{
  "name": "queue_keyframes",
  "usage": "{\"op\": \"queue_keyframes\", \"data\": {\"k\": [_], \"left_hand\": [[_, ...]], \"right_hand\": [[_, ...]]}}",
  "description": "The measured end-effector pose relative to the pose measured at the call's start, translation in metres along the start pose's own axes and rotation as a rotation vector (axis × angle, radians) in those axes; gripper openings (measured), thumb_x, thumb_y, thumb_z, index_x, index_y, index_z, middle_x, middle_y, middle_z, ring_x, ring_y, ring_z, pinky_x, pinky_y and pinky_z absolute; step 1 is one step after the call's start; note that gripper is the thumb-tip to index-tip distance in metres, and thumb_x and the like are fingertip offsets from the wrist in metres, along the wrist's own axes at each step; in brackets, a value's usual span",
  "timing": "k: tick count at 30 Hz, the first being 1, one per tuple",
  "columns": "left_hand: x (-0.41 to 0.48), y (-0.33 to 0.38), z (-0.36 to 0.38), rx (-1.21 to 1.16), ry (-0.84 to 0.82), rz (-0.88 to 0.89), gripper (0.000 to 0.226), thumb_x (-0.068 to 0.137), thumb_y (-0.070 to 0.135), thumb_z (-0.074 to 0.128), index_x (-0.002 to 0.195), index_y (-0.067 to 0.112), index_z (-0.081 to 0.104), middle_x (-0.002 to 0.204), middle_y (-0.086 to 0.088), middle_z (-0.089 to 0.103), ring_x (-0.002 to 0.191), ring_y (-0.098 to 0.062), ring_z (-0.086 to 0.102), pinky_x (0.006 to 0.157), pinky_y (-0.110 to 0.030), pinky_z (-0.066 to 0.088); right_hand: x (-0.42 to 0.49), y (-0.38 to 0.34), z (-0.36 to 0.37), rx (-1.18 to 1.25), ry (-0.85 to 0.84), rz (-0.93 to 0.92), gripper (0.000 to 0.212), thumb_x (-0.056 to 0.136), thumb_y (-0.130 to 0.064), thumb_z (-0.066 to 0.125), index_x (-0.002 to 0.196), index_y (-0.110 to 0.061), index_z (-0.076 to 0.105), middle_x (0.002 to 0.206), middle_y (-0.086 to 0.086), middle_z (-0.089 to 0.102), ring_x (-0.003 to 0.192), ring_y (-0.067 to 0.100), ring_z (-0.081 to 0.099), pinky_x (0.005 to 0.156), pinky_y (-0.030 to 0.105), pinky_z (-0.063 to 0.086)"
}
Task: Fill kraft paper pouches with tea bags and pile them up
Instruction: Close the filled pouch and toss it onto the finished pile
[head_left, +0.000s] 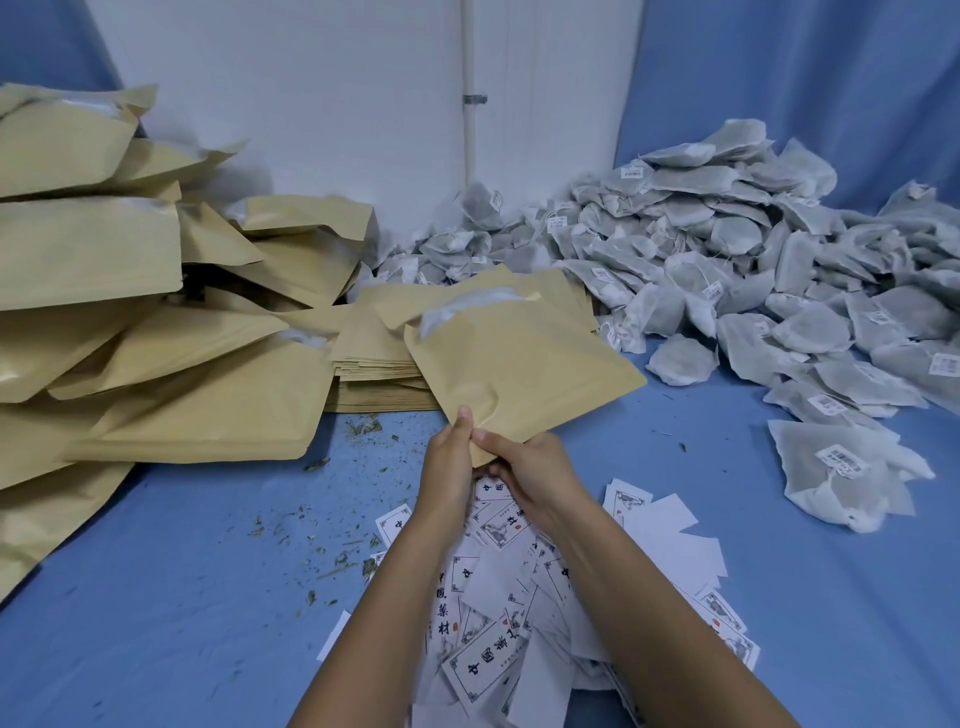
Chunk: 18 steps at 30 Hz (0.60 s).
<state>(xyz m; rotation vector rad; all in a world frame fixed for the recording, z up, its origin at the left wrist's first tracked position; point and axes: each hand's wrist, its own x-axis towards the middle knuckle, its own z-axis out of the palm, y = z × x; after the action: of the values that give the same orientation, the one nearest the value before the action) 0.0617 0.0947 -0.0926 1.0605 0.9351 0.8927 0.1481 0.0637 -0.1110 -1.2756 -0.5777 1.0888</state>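
Note:
A kraft paper pouch (524, 364) is held up over the blue table, its open mouth pointing away with white tea bags showing inside. My left hand (451, 457) and my right hand (530, 475) both pinch its near bottom corner. Behind it lies a flat stack of empty kraft pouches (374, 364). Filled pouches (156, 338) are heaped at the left. A big heap of grey-white tea bags (753, 260) covers the right back of the table, and one tea bag (841, 475) lies apart, nearer to me on the right.
Printed white paper labels (498, 623) lie scattered under my forearms. Loose tea crumbs (332, 545) speckle the blue table (182, 623). A white wall with a pipe (470, 104) stands behind.

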Motion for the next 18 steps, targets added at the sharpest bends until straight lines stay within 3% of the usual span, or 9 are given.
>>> {"op": "queue_keyframes", "data": {"k": [3, 7, 10, 12, 15, 18], "left_hand": [[0.001, 0.001, -0.003, 0.04, 0.001, 0.007, 0.037, 0.101, 0.035, 0.037, 0.097, 0.012, 0.065, 0.079, -0.009, 0.069, 0.053, -0.015, 0.06, 0.052, -0.026, 0.048], [0.001, 0.002, -0.004, 0.035, -0.034, -0.006, 0.037, 0.101, 0.035, 0.039, 0.093, 0.011, 0.065, 0.077, -0.011, 0.069, 0.054, -0.02, 0.057, 0.056, -0.03, 0.049], [0.003, 0.002, -0.007, 0.038, 0.002, 0.018, 0.032, 0.1, 0.034, 0.041, 0.093, 0.015, 0.065, 0.085, -0.009, 0.07, 0.066, -0.019, 0.063, 0.056, -0.026, 0.048], [0.006, 0.003, -0.012, 0.113, 0.081, 0.05, 0.027, 0.099, 0.035, 0.042, 0.088, 0.024, 0.064, 0.087, 0.002, 0.069, 0.077, -0.013, 0.064, 0.062, -0.024, 0.045], [0.006, 0.002, -0.013, 0.133, 0.074, 0.046, 0.026, 0.099, 0.034, 0.044, 0.086, 0.024, 0.064, 0.091, 0.002, 0.07, 0.09, -0.019, 0.065, 0.077, -0.03, 0.048], [0.002, 0.0, -0.011, 0.168, 0.06, 0.082, 0.019, 0.096, 0.032, 0.052, 0.092, 0.02, 0.066, 0.092, 0.001, 0.072, 0.089, -0.016, 0.068, 0.074, -0.027, 0.051]], "right_hand": [[-0.001, 0.0, 0.001, 0.083, -0.064, -0.011, 0.014, 0.078, -0.009, 0.073, 0.069, -0.001, 0.066, 0.065, 0.013, 0.06, 0.057, 0.021, 0.051, 0.063, 0.033, 0.04], [0.001, 0.001, 0.001, 0.011, -0.04, -0.01, 0.013, 0.076, -0.01, 0.074, 0.067, -0.002, 0.067, 0.058, 0.009, 0.059, 0.052, 0.018, 0.048, 0.065, 0.035, 0.043], [0.006, -0.008, -0.004, 0.208, -0.087, 0.015, 0.017, 0.087, -0.009, 0.062, 0.097, 0.005, 0.065, 0.089, 0.013, 0.072, 0.076, 0.025, 0.066, 0.075, 0.04, 0.053], [0.013, -0.02, -0.022, 0.398, 0.013, 0.009, 0.015, 0.09, -0.008, 0.059, 0.096, 0.005, 0.062, 0.099, 0.013, 0.07, 0.086, 0.02, 0.068, 0.079, 0.033, 0.056], [0.021, -0.032, -0.051, 0.389, 0.201, -0.032, 0.009, 0.086, -0.001, 0.063, 0.077, -0.002, 0.058, 0.085, 0.009, 0.063, 0.076, 0.013, 0.061, 0.065, 0.016, 0.053], [0.023, -0.03, -0.055, 0.363, 0.232, -0.018, 0.012, 0.083, 0.004, 0.064, 0.076, -0.002, 0.056, 0.077, 0.009, 0.06, 0.066, 0.015, 0.055, 0.059, 0.018, 0.048]]}}
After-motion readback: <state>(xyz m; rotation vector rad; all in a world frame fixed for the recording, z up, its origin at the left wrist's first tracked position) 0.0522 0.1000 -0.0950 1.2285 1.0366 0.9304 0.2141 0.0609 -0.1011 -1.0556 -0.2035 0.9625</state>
